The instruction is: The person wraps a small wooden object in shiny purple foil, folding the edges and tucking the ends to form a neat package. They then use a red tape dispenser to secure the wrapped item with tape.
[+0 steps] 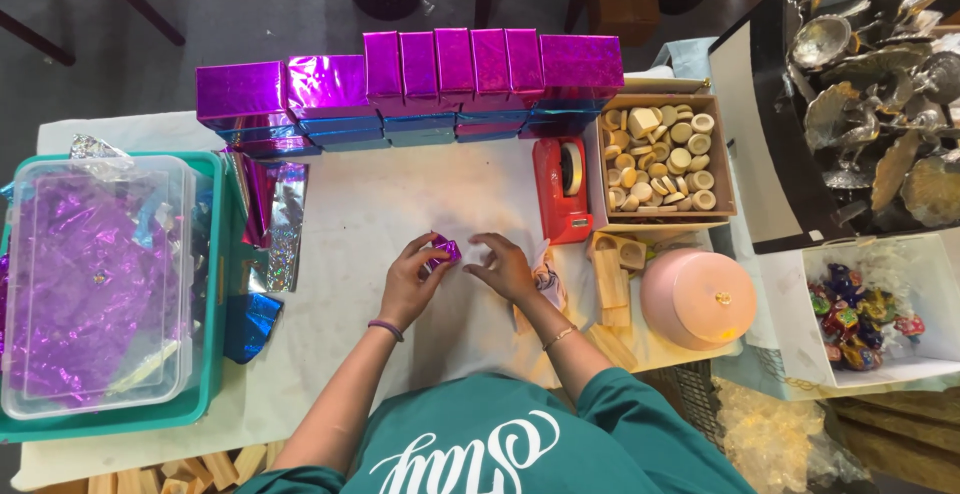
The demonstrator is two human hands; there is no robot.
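Note:
My left hand (pixel 412 279) pinches a small block wrapped in shiny purple foil (pixel 445 250) just above the white table cover (pixel 350 224). My right hand (pixel 503 267) sits close on the block's right side, fingers curled toward it; whether it touches the foil is unclear. Both hands are near the middle of the table, in front of my green shirt.
Stacked purple and blue foil-wrapped boxes (pixel 420 79) line the far edge. A red tape dispenser (pixel 562 189) and a cardboard box of wooden pieces (pixel 660 159) stand right. A teal bin with clear lid (pixel 100 284) holds foil sheets at left. A pink round container (pixel 697 297) and candy box (pixel 865 314) sit right.

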